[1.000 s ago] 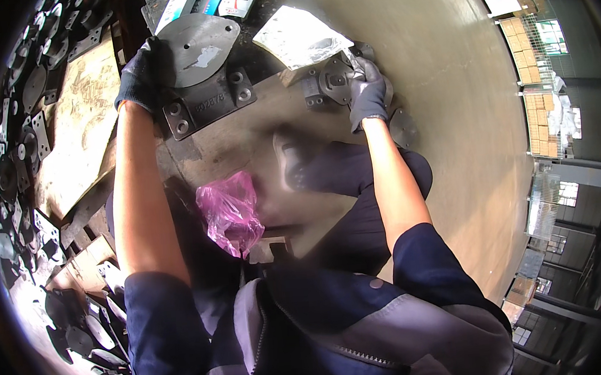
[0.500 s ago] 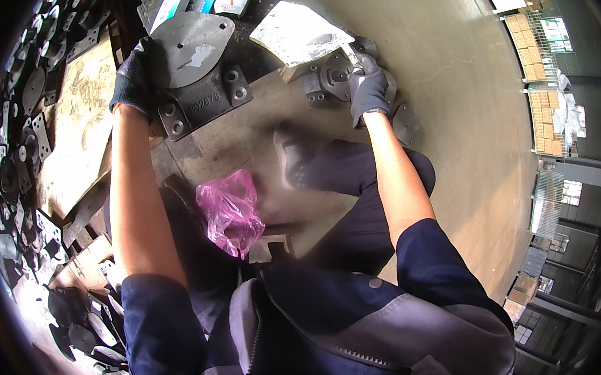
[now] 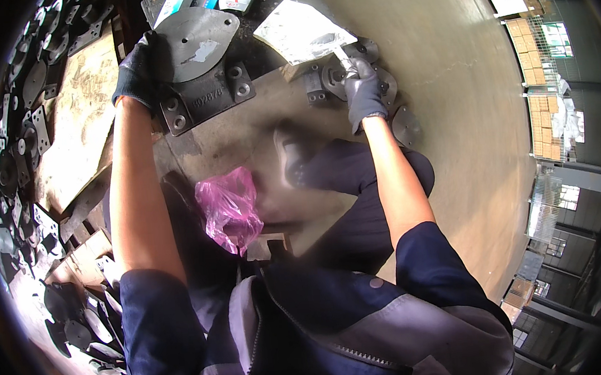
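- Left hand [image 3: 137,68] grips a round plate [image 3: 185,32] bearing one pale patch [image 3: 205,51].
- Right hand [image 3: 363,89], well apart, pinches a pale strip [image 3: 341,56] at a white sheet [image 3: 296,31].
- What remains: unclear.

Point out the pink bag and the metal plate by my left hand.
Pink bag [image 3: 228,205]: head view, middle of its crumpled film.
Metal plate [image 3: 190,49]: head view, middle of its flat face.
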`<state>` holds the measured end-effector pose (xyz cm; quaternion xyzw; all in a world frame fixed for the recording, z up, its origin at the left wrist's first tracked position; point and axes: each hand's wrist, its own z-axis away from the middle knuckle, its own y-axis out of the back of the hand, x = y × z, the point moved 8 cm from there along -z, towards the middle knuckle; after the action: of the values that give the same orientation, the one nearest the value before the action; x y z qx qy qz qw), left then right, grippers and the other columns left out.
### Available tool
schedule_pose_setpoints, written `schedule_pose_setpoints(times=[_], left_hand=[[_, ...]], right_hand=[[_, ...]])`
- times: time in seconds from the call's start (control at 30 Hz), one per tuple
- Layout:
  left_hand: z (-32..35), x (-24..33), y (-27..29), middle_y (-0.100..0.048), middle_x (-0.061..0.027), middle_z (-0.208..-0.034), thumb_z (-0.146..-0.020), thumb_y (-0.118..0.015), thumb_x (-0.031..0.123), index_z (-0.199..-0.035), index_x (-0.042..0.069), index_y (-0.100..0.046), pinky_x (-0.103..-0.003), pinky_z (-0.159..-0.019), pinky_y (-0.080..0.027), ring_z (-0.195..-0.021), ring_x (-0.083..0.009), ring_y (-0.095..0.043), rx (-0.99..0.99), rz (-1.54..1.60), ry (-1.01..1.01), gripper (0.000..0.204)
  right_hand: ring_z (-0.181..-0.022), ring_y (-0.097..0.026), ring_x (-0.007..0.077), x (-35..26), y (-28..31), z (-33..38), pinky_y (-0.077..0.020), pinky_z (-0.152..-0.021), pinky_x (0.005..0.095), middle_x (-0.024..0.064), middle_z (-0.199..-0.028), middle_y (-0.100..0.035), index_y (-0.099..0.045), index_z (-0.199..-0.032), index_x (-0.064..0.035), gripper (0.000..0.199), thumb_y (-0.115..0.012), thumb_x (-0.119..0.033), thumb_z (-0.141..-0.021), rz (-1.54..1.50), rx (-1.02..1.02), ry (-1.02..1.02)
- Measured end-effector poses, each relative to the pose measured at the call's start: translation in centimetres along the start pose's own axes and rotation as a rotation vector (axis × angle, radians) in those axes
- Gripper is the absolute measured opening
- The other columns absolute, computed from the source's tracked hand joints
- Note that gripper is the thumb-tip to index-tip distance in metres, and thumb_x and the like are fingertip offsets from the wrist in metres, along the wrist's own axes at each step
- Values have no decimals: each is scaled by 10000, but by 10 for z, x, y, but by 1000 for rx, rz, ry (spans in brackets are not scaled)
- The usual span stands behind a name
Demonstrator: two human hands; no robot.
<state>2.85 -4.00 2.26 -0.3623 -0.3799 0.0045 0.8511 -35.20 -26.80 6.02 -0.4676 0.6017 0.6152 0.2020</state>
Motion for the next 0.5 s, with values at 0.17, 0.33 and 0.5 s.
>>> schedule_pose_setpoints(times=[0.17,0.33,0.5], left_hand=[[-16,-5,3,-637,-53,-924,-908,-531,263,-990,24,-587,-245,-768,-508,-839,-149,-614,-136,13,57,258],[-25,5,17,-645,-35,-852,-855,-589,300,-914,63,-608,-256,-641,-495,-742,-146,-609,-208,-175,-84,245],[9,-5,-10,-626,-42,-840,-930,-476,282,-930,43,-573,-281,-667,-489,-796,-163,-608,53,-60,43,258]], right_hand=[[-731,-523,130,42,-17,-7,-457,-674,276,71,-842,-617,-602,-971,-13,166,-493,-27,-847,-168,-48,-23],[-698,-517,111,-9,-6,9,-447,-611,259,50,-784,-599,-606,-955,-20,159,-486,-30,-853,23,-16,-34],[-609,-494,99,4,-27,21,-426,-567,260,25,-712,-574,-616,-900,-25,106,-532,-74,-859,7,-72,43]])
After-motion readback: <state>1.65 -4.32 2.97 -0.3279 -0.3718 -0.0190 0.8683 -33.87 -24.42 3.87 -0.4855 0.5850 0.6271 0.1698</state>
